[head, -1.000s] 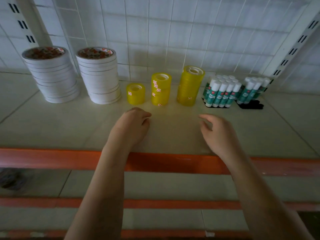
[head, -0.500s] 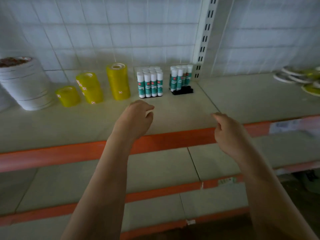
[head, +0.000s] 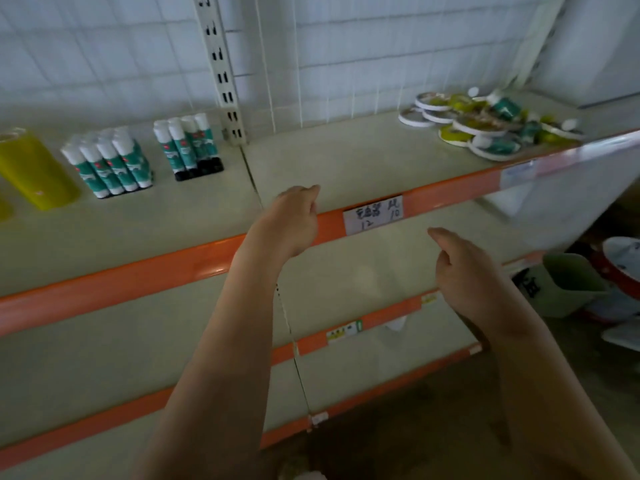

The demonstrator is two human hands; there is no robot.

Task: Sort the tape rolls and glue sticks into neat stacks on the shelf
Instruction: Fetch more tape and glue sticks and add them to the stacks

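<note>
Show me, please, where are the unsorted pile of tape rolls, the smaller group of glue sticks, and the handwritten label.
unsorted pile (head: 485, 124), head view, on a white roll amid the heap.
smaller group of glue sticks (head: 188, 147), head view, on a green body.
handwritten label (head: 374, 214), head view, on the white paper's middle.

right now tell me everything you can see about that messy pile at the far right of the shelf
The pile is a loose jumble lying on the top shelf, far right, near its orange front edge. It mixes flat white-rimmed tape rolls, some with yellow-green tape, lying overlapped and tilted, with a few teal-and-white glue sticks on their sides among them. Nothing is stacked. Neither hand touches it: the left hand and right hand hang well short, holding nothing. Blur hides labels and exact counts.
</note>
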